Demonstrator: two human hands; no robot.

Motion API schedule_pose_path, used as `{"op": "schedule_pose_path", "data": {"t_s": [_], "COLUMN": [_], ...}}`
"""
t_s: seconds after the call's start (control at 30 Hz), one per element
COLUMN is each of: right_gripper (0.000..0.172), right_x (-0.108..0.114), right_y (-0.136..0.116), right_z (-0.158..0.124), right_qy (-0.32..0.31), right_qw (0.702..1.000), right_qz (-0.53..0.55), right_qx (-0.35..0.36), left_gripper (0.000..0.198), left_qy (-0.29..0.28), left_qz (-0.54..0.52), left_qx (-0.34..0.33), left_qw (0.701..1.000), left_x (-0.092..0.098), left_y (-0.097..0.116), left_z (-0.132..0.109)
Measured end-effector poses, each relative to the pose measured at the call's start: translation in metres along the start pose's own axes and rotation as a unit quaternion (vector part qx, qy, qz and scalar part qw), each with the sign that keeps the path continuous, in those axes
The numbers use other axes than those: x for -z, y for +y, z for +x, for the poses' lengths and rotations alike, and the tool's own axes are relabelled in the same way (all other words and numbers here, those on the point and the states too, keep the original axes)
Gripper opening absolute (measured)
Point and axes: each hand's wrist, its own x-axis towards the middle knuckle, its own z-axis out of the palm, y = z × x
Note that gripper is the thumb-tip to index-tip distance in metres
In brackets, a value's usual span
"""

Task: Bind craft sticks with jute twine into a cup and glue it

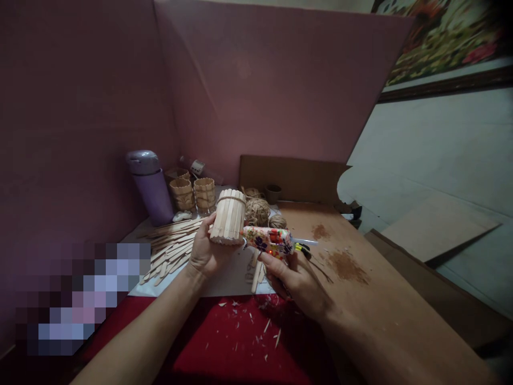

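Observation:
My left hand [209,250] is closed around the lower part of a small cup made of upright craft sticks [228,215], with a twine band near its top. A flower-patterned hot glue gun [262,239] lies in the grip of my right hand [286,271]. Its nozzle points left and meets the cup's lower right side, though I cannot tell whether it touches. A clear glue stick [306,242] juts from the gun's back, and a small red light glows on its body. Loose craft sticks [172,251] are heaped behind and left of my left hand.
Behind the cup are balls of twine [257,212] and a small dark pot [273,193]. Several finished stick cups [204,194] stand by a purple bottle [151,192]. Wood scraps litter the red cloth [224,342]. Brown powder stains the board [385,305] at right.

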Motion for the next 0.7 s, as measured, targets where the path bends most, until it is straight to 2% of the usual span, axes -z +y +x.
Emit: {"op": "schedule_pose_path", "data": {"t_s": [0.7], "right_gripper": [0.054], "right_x": [-0.0005], "right_y": [0.0014], "right_z": [0.0], "right_qy": [-0.009], "right_qw": [1.0], "right_qz": [0.015], "right_qx": [0.003], "left_gripper": [0.044], "left_qy": [-0.008], "left_qz": [-0.005], "left_qx": [-0.005], "left_qw": [1.0], "left_x": [0.0002], "left_y": [-0.0011], "left_z": [0.0008]}}
